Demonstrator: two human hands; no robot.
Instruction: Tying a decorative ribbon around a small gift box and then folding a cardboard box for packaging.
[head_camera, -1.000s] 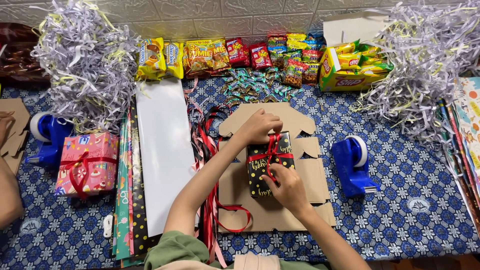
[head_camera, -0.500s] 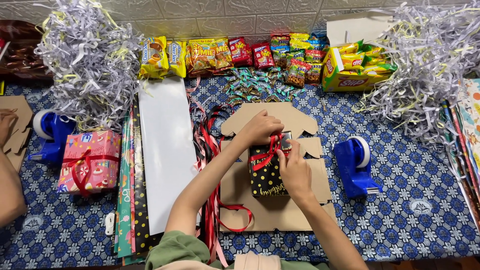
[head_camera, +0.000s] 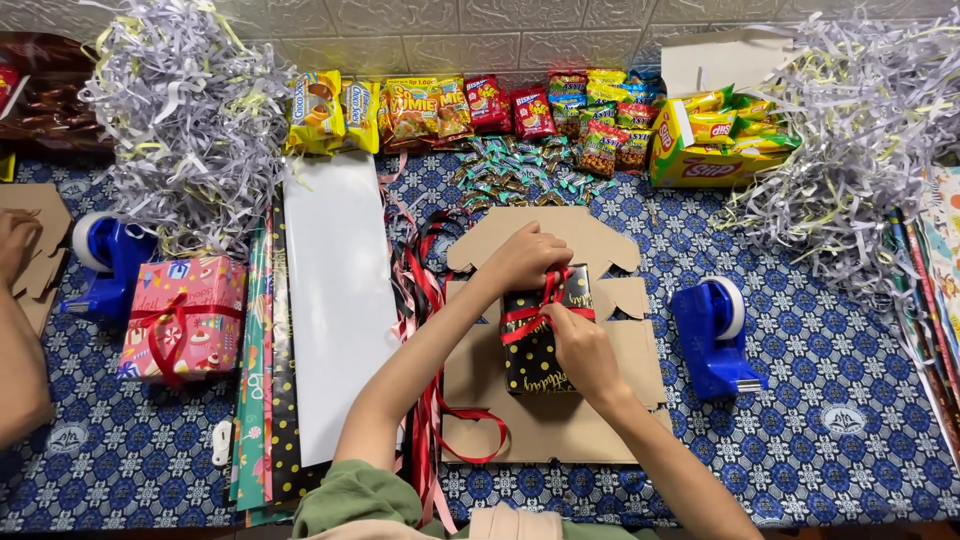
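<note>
**Red ribbon pinched over a black gift box at frame centre**

While both hands meet on top of it, the small black box with gold dots (head_camera: 533, 350) sits on a flat cardboard cutout (head_camera: 560, 420) at the centre of the frame; the left hand (head_camera: 522, 258) is closed on the red ribbon (head_camera: 525, 318) at the box's upper edge; the right hand (head_camera: 580, 345) pinches the same ribbon just below it, fingers together.

Left of the cutout a tangle of loose red and black ribbons (head_camera: 425, 330) runs down the cloth, touching the cardboard's edge; beyond it lie a white sheet (head_camera: 335, 300) and rolls of wrapping paper (head_camera: 262, 360). A pink wrapped gift (head_camera: 182, 318) stands at centre left beside a blue tape dispenser (head_camera: 110, 262); a second blue tape dispenser (head_camera: 712, 335) sits right of the cutout, near but apart. Snack packets (head_camera: 470, 105) line the top edge; heaps of shredded paper (head_camera: 190, 120) fill the upper corners. Another person's arm (head_camera: 20, 350) enters at the left edge.

Bare patterned tablecloth (head_camera: 820, 450) shows at lower right; that side is the open room.
</note>
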